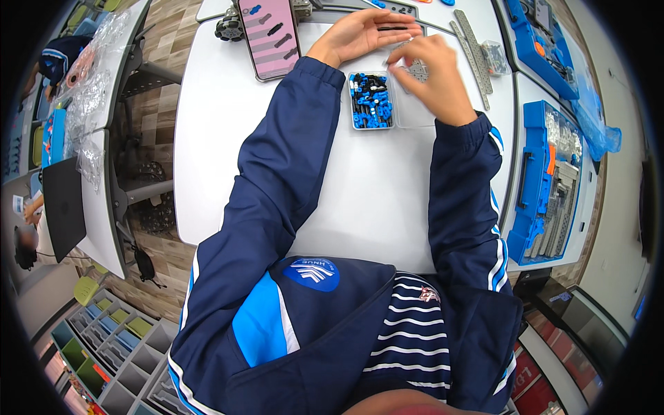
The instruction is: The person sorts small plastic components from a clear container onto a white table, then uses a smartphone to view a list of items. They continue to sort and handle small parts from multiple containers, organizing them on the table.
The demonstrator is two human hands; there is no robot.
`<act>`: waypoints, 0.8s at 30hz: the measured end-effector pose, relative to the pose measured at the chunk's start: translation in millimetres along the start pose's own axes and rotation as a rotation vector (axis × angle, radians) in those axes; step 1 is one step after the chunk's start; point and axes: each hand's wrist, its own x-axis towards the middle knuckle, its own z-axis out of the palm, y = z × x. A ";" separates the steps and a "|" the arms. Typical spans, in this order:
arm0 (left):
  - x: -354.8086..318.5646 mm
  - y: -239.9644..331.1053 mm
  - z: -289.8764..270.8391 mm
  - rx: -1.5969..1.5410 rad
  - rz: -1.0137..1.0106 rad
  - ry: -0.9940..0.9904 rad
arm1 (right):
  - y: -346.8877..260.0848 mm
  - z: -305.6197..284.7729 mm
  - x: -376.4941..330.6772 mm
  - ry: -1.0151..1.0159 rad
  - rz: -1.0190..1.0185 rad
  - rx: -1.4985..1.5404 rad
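Hold your open left hand (362, 34) level, so the black part (392, 28) stays there, and move your half-curled right hand (436, 75), whose grip I cannot tell, gently.

The site is a classroom-style workshop for construction kits. White worktables (214, 152) carry a box (373, 129) of blue connectors (374, 107) and, at the right, a blue case (534, 159) of metal beams (557, 214). A compartmented storage rack (133, 377) stands at the near left.

L hand (356, 36) has blk pc (393, 28) nr R hand (440, 77).
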 end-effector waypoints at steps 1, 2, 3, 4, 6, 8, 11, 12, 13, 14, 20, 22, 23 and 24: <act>0.4 -0.4 1.8 0.064 0.014 -0.030 | 8.2 -2.2 6.7 0.124 -0.025 0.020; -0.1 -1.2 4.1 0.077 -0.018 -0.036 | 13.1 -4.7 6.5 0.178 0.011 -0.063; -2.1 -3.3 7.0 0.090 -0.049 -0.042 | 17.9 -7.0 4.9 0.232 0.046 -0.147; -3.9 -4.6 10.0 0.103 -0.080 -0.048 | 23.1 -8.9 3.6 0.284 0.074 -0.228; -5.4 -2.7 15.0 0.078 -0.123 -0.079 | 30.2 -4.0 1.7 0.297 0.101 -0.256; -7.2 -1.9 18.3 0.058 -0.171 -0.078 | 34.9 1.1 -0.4 0.307 0.117 -0.251; -7.5 -1.9 18.0 -0.032 -0.170 0.011 | 34.7 2.0 -1.1 0.333 0.085 -0.268; -7.5 -1.2 16.1 -0.111 -0.217 -0.047 | 32.9 -1.9 -0.5 0.311 0.106 -0.240; -7.3 1.2 13.1 -0.192 -0.263 -0.104 | 30.7 -9.7 -0.2 0.287 0.127 -0.211; -6.7 2.9 10.1 -0.272 -0.308 -0.161 | 26.8 -17.3 0.4 0.264 0.146 -0.182; -0.8 -1.8 -2.8 -0.073 0.025 0.066 | -19.9 -31.3 -4.4 -0.074 0.006 -0.028; -1.3 0.7 -8.3 -0.004 0.046 0.123 | -34.0 -20.6 -5.8 -0.209 0.061 -0.062; -1.0 0.1 -10.6 0.013 0.052 0.153 | -39.5 -14.9 -6.7 -0.240 0.057 -0.101; -0.3 -0.8 -13.2 0.031 0.059 0.183 | -44.0 -9.9 -7.7 -0.296 0.080 -0.146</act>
